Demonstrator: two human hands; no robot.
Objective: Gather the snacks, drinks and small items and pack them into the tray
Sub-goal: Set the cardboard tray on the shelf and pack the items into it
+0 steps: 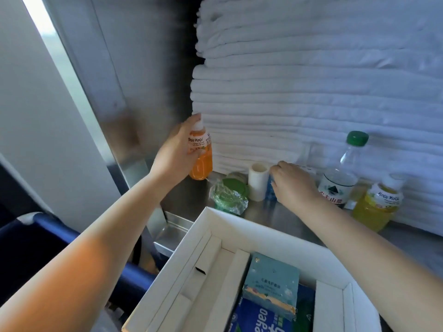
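My left hand (176,152) grips an orange Mogu Mogu bottle (201,155) and holds it just above the steel shelf at the back left. My right hand (291,182) reaches over a small blue item (270,190) beside a white roll (257,184); its fingers curl around the blue item, most of which is hidden. A green-lidded jar in clear wrap (229,195) stands in front of them. To the right stand a water bottle with a green cap (341,173) and a yellow Mogu Mogu bottle (381,203). The white cardboard tray (215,221) below holds a teal box (272,283) and a blue packet (261,317).
A tall stack of folded white towels (311,92) fills the shelf behind the bottles. A steel wall and cabinet frame (143,92) close off the left side. A dark blue seat edge (48,236) lies at the lower left.
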